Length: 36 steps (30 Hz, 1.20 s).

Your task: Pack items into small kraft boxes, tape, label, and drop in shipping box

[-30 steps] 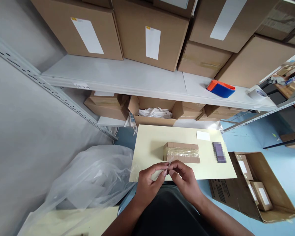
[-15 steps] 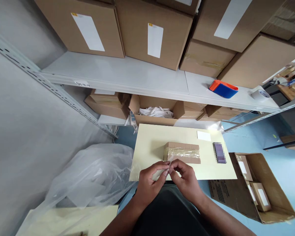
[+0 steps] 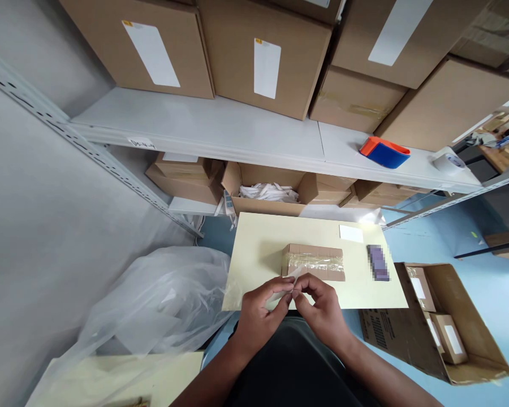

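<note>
Both hands meet over the front of a pale yellow tabletop (image 3: 254, 237), pinching a thin whitish piece (image 3: 297, 273) whose kind I cannot make out. My left hand (image 3: 265, 308) is closed on its left part with thumb and index finger. From the right, my right hand (image 3: 320, 305) pinches it at nearly the same spot. The fingers cover much of the piece. Just beyond the fingertips lies a small cardboard box (image 3: 316, 263) with clear, shiny tape along it.
A white card (image 3: 351, 234) and a pixelated purple item (image 3: 378, 263) lie to the right. Large clear plastic sheeting (image 3: 165, 299) is at left. An open carton (image 3: 479, 316) holding small boxes stands on the floor. The shelf (image 3: 237, 124) ahead bears cartons and a tape roll (image 3: 448, 163).
Both hands stay together at almost the same place, with slight finger movement on the whitish piece. The view has shifted very slightly; the box on the table looks unmoved.
</note>
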Motion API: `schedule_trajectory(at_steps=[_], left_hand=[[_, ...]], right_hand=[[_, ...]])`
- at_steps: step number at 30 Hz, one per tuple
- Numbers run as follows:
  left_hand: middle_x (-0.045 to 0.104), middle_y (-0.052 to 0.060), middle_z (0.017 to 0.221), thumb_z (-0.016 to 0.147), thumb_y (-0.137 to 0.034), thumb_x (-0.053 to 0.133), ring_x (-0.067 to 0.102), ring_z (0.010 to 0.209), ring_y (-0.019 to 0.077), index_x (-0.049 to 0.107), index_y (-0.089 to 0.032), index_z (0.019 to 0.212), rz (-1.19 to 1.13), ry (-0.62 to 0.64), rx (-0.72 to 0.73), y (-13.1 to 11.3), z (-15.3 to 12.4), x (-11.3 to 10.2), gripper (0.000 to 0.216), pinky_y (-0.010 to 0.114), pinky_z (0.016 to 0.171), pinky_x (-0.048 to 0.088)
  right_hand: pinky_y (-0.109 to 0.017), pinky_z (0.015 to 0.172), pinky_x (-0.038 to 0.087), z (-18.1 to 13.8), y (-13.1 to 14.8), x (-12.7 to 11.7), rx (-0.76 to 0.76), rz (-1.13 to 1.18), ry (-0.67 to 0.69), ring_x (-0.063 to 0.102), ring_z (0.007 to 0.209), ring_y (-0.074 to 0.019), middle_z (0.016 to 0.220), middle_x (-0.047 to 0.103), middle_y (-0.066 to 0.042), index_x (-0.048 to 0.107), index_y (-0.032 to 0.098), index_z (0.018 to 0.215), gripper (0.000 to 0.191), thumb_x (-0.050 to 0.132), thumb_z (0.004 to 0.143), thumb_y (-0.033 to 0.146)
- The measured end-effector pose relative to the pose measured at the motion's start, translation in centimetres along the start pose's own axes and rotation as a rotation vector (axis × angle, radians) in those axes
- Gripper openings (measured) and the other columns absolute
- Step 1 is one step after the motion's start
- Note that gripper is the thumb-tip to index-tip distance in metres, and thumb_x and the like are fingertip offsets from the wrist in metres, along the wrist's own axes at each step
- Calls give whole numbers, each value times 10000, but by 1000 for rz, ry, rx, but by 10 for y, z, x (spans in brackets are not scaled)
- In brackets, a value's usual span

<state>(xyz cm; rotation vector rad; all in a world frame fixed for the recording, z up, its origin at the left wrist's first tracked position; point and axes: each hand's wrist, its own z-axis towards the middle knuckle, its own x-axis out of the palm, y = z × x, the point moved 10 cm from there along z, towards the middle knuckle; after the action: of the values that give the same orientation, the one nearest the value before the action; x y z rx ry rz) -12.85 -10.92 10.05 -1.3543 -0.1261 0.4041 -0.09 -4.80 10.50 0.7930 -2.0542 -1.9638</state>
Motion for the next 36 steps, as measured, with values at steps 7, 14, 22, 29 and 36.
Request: schedule_trajectory(at_steps=[7,14,22,29,36], left_hand=[[787,87,1074,899,-353,660,745,999,232,769,-200,932,-175,34,-256,24,-4,5,190,342,905,593],[753,44,815,743,-323,785,704,775,181,679,-170,807,-781,-464,-734,110,-4,-51,197,305,760,579],[703,12,816,905,-188,577,649,710,104,685,-159,909,-878,-960,-701,125,-24,-154,112,223,693,571],[742,65,950,739,-291,791,688,819,176,692,-161,935,-876,-759,-800,111,-37,-104,256,267,673,579],[747,58,953,682,-556,834,694,896,247,717,-216,875,-835,-623,-802,108,-71,-70,408,334,722,595]], right_hand=[[-289,770,486,-1,-1,6,-51,-27,34,621,800,-169,816,657,-11,620,216,810,61,601,863,192],[-311,758,500,25,-31,-37,-36,266,36,622,793,-179,816,668,-20,647,222,801,111,701,856,301],[-330,805,568,63,-118,-127,258,650,-396,647,713,-155,662,647,20,642,220,720,277,863,702,387],[-377,875,590,199,-113,-53,305,659,-289,727,865,-221,808,726,-48,606,208,726,238,806,722,338],[-405,861,559,344,-92,54,440,517,-164,702,1011,-236,1006,738,-116,600,193,888,55,627,861,233]])
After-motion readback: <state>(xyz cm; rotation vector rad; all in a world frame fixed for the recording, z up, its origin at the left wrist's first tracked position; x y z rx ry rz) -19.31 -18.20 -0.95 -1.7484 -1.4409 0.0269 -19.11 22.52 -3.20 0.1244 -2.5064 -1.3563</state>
